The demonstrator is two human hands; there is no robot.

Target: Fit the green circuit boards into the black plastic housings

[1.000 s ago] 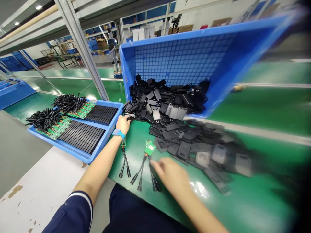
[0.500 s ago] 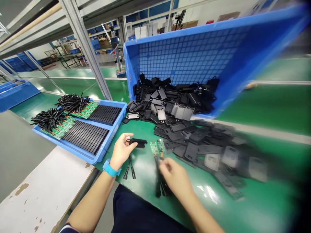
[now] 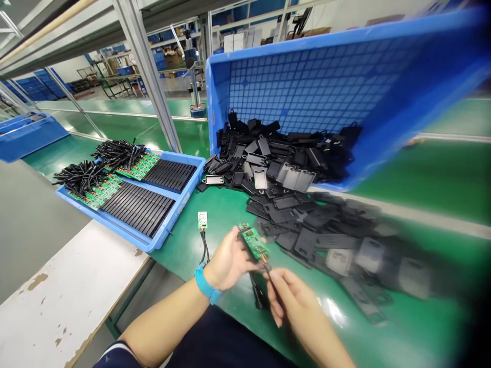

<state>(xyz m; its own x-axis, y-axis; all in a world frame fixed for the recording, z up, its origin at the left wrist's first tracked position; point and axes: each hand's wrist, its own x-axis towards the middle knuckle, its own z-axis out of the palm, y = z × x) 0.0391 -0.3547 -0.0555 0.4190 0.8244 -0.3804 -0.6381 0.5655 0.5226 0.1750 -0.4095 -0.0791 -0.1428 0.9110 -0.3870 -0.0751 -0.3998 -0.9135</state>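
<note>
My left hand (image 3: 226, 263), with a blue wristband (image 3: 207, 284), is closed around a black plastic case, mostly hidden behind a green circuit board (image 3: 254, 243). My right hand (image 3: 293, 299) pinches the black cable (image 3: 268, 267) at that board's lower end. The board lies tilted over the case; whether it is seated inside I cannot tell. Behind my left hand the top of another circuit board (image 3: 243, 225) peeks out, and black cable ends (image 3: 258, 296) hang below on the table. A separate circuit board (image 3: 202, 220) lies left of my hands, its two black cables running toward my wrist.
A blue tray (image 3: 159, 244) at left holds rows of black cases and boards with bundled cables. Beyond my hands, a tipped blue crate (image 3: 284, 97) spills black case parts (image 3: 284, 202) across the green table (image 3: 226, 204). A metal post (image 3: 148, 76) rises behind the tray.
My right hand has lifted one circuit board by its cable to the case. My left hand has moved right with the case, uncovering the board lying at left.
</note>
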